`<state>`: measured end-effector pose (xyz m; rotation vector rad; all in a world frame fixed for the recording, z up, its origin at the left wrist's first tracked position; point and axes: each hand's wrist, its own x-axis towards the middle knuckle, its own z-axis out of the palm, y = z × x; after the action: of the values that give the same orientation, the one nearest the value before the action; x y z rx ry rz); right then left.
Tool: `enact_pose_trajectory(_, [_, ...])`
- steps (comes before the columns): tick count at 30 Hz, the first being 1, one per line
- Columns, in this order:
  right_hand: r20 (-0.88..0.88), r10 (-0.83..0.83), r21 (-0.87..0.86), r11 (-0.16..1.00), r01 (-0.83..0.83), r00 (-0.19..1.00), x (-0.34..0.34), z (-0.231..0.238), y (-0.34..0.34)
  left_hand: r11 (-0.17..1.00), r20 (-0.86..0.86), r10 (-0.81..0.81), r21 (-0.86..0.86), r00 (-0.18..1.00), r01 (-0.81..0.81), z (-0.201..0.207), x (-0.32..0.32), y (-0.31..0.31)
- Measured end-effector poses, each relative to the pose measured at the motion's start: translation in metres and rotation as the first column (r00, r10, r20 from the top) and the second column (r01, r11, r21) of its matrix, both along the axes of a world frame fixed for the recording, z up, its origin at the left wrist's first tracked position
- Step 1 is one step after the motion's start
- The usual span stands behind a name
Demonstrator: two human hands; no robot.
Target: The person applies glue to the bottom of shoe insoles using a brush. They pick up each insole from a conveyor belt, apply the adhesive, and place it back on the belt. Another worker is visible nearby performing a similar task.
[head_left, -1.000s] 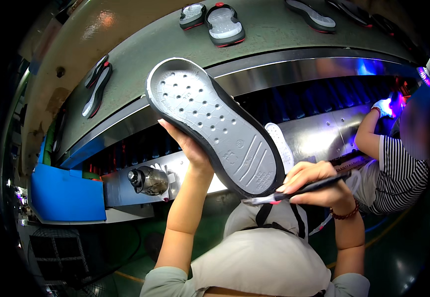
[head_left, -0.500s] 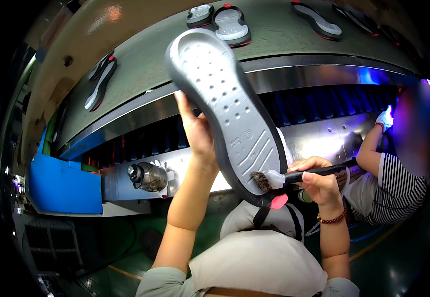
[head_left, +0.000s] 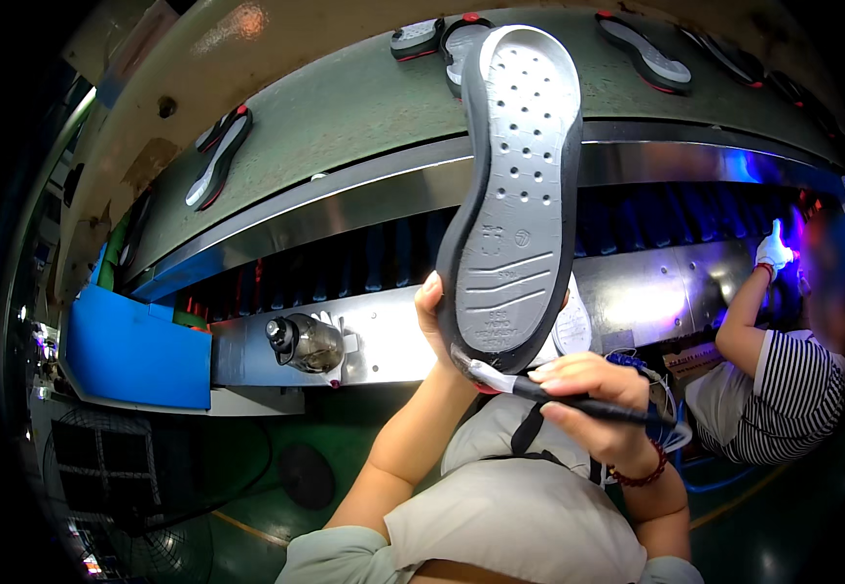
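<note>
A grey shoe sole (head_left: 518,219) with a black sidewall stands upright before me, its dimpled, grooved inner face toward me. My left hand (head_left: 434,321) grips it by the lower left edge; most of those fingers are hidden behind it. In my right hand (head_left: 606,401) is a black-handled brush (head_left: 578,401), held between thumb and fingers. The brush's pale, coated head lies at the rim of the sole's lower end, at the left corner. Behind the sole, a second light-coloured sole (head_left: 572,326) shows in part.
Several grey-and-black soles (head_left: 644,54) lie on the green conveyor belt (head_left: 364,127) beyond a metal rail. On the lower metal ledge stands a dark bottle (head_left: 308,343), near a blue box (head_left: 135,355). A co-worker in a striped shirt (head_left: 797,399) works at the right, wearing a white glove (head_left: 773,251).
The sole has shifted right and turned more upright. My left hand has moved to its lower edge. The brush has gone from the sole's inner face to the rim at its lower left.
</note>
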<state>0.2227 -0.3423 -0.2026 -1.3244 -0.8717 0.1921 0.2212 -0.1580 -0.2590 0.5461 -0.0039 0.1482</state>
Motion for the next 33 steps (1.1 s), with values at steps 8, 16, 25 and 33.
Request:
enact_pose_trajectory(8, [-0.112,0.128,-0.013,0.991,-0.130,0.985,0.017,0.001,-0.003,0.999,-0.037,-0.040,0.013,0.999,0.041,0.010,0.005,0.000])
enact_pose_trajectory(16, [0.107,0.290,-0.115,0.954,-0.277,0.951,0.047,0.018,-0.009,0.988,-0.020,-0.049,-0.149,0.999,0.045,0.031,0.010,-0.001])
enact_pose_trajectory(25, [-0.089,0.353,-0.156,0.919,-0.363,0.931,0.032,0.018,-0.010,0.965,-0.089,-0.198,-0.192,0.976,0.178,0.042,0.011,0.006])
enact_pose_trajectory(33, [0.135,0.525,-0.363,0.815,-0.451,0.840,0.076,0.037,-0.016,0.892,-0.367,-0.448,-0.131,0.815,0.432,0.065,0.003,0.008])
